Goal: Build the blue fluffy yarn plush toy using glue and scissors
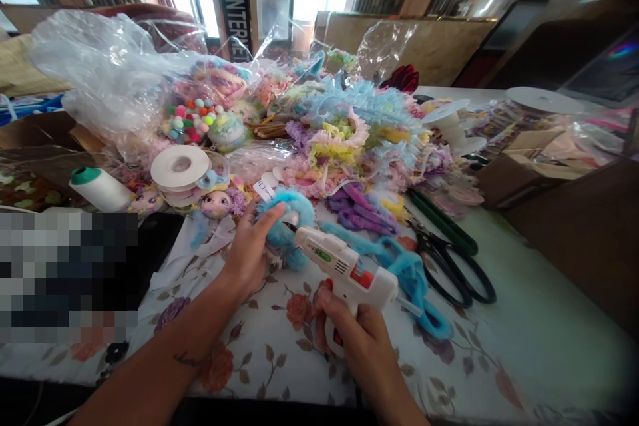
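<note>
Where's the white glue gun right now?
In the head view, the white glue gun is just right of the middle, gripped in the right hand and pointing at the fluffy blue piece in the left hand.

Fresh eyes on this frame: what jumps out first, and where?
The white glue gun, front and center in the right hand, its nozzle pointed at the fluffy blue piece in the left hand. Next, the heap of pastel frills behind them, then the black scissors to the right.
</note>
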`<state>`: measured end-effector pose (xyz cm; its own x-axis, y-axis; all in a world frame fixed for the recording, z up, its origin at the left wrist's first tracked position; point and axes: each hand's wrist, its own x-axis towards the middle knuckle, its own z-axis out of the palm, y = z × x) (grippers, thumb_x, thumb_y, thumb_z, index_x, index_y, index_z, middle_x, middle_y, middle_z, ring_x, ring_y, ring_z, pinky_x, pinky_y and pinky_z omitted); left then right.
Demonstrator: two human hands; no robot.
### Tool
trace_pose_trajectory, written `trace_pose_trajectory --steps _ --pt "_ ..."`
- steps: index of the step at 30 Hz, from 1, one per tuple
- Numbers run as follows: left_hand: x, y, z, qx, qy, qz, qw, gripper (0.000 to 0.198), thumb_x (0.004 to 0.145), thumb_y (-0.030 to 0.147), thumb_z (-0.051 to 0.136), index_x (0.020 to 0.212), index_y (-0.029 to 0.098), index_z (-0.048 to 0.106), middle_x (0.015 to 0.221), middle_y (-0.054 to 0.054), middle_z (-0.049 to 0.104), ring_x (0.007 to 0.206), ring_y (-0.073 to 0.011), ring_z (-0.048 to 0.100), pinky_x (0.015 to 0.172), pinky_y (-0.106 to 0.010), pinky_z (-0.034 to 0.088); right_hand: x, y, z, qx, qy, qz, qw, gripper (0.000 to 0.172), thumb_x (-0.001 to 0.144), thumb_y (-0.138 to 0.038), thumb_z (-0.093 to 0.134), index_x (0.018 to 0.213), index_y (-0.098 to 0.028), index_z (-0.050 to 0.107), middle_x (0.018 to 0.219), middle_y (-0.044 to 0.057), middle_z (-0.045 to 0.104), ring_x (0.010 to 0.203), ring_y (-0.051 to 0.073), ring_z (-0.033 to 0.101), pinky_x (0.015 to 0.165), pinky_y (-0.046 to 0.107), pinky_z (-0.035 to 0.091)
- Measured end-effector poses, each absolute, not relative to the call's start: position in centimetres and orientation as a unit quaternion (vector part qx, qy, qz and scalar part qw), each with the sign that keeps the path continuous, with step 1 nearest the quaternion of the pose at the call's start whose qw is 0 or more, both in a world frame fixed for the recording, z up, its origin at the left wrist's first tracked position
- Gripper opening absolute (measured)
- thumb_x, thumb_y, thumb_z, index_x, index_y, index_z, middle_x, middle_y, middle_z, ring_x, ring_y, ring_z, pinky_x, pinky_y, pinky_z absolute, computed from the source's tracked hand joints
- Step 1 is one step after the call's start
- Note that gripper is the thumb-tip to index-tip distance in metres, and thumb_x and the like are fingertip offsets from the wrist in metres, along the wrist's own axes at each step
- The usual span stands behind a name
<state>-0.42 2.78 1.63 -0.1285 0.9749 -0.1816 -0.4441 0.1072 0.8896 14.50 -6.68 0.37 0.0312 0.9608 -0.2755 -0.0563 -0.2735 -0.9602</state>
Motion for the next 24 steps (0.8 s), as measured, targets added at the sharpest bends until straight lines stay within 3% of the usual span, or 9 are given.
trace_pose_trajectory --steps 7,11,24 --pt "-0.5 2.7 1.7 0.292 0.458 0.596 0.591 0.059 0.070 0.040 0.086 0.124 0.027 0.067 0.115 -0.007 0.075 0.108 -0.0285 0.069 0.079 -0.034 0.055 14.4 -6.7 1.6 -0.557 -0.393 0.575 0.453 0.038 0.082 -0.052 0.072 0.066 -0.018 0.065 0.046 -0.001 0.057 0.042 0.011 0.048 0.047 0.024 0.040" --pt "-0.3 2.7 2.0 0.289 0.453 0.603 0.589 0.056 0.069 0.037 0.086 0.121 0.027 0.068 0.115 -0.005 0.075 0.111 -0.0276 0.068 0.084 -0.034 0.055 14.4 -6.7 1.5 -0.577 -0.401 0.555 0.445 0.040 0.082 -0.054 0.070 0.063 -0.019 0.064 0.046 0.000 0.057 0.043 0.013 0.048 0.048 0.026 0.040" --pt "-0.6 2.7 1.4 0.301 0.449 0.595 0.595 0.054 0.072 0.037 0.084 0.123 0.029 0.067 0.119 -0.006 0.074 0.110 -0.0282 0.069 0.080 -0.033 0.056 14.2 -6.7 1.8 -0.569 -0.392 0.553 0.466 0.042 0.082 -0.053 0.070 0.061 -0.018 0.063 0.046 -0.001 0.057 0.043 0.011 0.047 0.047 0.023 0.038"
